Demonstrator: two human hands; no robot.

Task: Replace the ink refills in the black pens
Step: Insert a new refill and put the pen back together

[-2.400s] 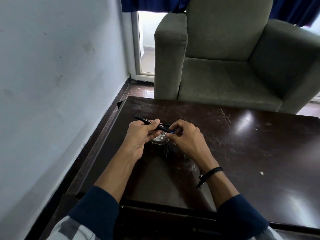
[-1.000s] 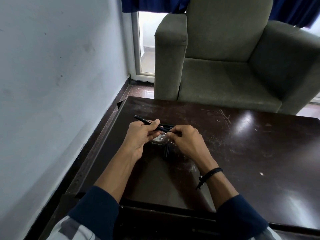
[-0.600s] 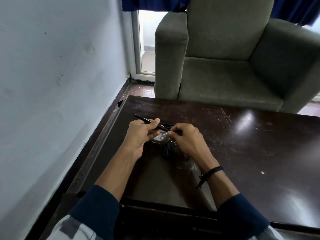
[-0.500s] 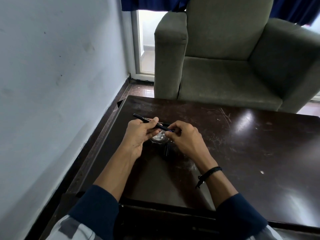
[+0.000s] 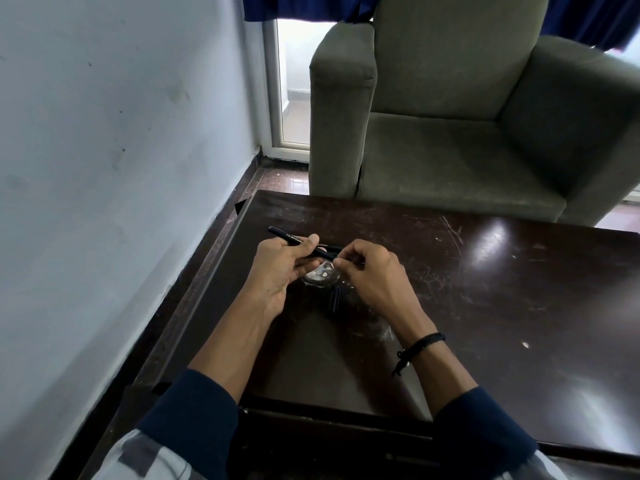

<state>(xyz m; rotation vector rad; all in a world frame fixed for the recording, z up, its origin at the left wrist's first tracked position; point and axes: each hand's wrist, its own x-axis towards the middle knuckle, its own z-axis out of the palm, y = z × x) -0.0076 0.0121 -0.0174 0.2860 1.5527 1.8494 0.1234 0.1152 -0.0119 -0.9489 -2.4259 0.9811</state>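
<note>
Nearest the camera, at six o'clock, two dark blue sleeves, the left sleeve [image 5: 194, 410] and the right sleeve [image 5: 481, 431], reach out over the near edge of a dark, scratched, glossy table [image 5: 519, 306]. A black cord wristband [image 5: 424, 342] circles the right wrist.

Farther in, between the two forearms, a short black tube-like piece [image 5: 334, 299] lies on the tabletop, pointing roughly from six to twelve o'clock. Just beyond it sits a small clear round dish [image 5: 320, 274] with pale specks inside; what they are is too small to tell.

Above the dish the hands meet. The left hand [image 5: 277, 268] is curled around the black pen [image 5: 292, 238], thumb laid along the barrel. The pen is held off the table and its free end juts out toward ten o'clock. The right hand [image 5: 372, 271] has its fingers bent inward, fingertips pinching the pen's other end, right beside the left thumb. Whether they grip the tip, a refill or the barrel itself cannot be told.

Past the table, from twelve to two o'clock, stands a grey-green armchair [image 5: 450, 150]. A pale wall [image 5: 121, 168] runs along the nine o'clock side. At eleven o'clock a white-framed glass door [image 5: 294, 91] shows between wall and chair, with a dark blue curtain [image 5: 294, 6] hanging above.
</note>
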